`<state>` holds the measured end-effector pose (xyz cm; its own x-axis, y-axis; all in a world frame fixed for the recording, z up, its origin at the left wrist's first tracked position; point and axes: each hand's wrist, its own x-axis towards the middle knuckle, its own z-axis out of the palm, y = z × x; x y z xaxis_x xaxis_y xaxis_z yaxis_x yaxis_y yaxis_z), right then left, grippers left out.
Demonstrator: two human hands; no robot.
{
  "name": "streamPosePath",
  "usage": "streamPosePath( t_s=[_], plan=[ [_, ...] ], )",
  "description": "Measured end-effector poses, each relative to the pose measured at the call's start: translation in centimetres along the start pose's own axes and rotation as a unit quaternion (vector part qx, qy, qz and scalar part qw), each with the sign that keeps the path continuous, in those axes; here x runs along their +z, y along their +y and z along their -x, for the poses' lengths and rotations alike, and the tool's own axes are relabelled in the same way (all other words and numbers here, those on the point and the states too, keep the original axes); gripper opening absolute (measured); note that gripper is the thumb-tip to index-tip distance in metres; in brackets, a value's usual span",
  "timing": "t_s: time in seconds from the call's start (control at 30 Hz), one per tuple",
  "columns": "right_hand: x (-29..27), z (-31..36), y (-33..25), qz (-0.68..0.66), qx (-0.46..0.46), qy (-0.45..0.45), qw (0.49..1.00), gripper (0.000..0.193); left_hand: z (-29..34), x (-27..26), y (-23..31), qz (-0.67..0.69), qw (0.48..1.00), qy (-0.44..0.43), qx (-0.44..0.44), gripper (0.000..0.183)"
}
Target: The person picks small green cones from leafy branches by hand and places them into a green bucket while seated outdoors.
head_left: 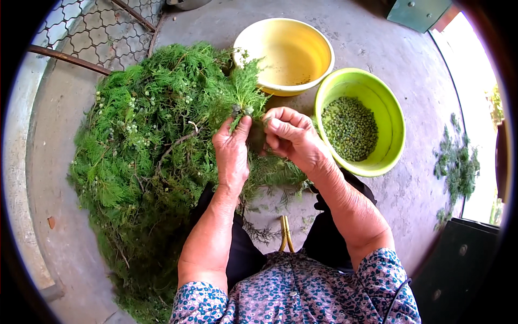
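Pinched between the thumb and fingers of my left hand (232,151) is a feathery green conifer sprig (246,89). Small grey-green cones (236,110) show on it just above my thumb. Close by on the right, my right hand (299,137) has its thumb and forefinger pressed together; a bit of something greenish seems to be at the tips, too small to name. Beyond that hand stands a lime-green tub (393,110) with many small green cones (350,129) in its bottom.
A large heap of cut conifer branches (135,162) covers the floor on the left. Behind the hands sits a yellow basin (286,51) with a few dark crumbs. More loose sprigs (457,162) lie far right, near a dark green panel (458,270). A metal mesh frame (102,32) is at back left.
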<state>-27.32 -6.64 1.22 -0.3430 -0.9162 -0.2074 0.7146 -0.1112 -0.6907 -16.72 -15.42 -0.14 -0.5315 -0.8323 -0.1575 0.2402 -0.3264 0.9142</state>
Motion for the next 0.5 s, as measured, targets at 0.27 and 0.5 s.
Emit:
streamPosePath(
  t_s=[0.27,0.5],
  plan=[
    [0.3,-0.2,-1.4,0.165,-0.067,0.036,0.983,0.022,0.5,0.4,0.1,-0.048,0.996,-0.056,-0.048,0.019],
    [-0.7,-0.8,0.2,0.393,-0.172,0.09,0.899,0.019,0.9,1.1,0.0,-0.099,0.993,-0.054,0.032,0.013]
  ],
)
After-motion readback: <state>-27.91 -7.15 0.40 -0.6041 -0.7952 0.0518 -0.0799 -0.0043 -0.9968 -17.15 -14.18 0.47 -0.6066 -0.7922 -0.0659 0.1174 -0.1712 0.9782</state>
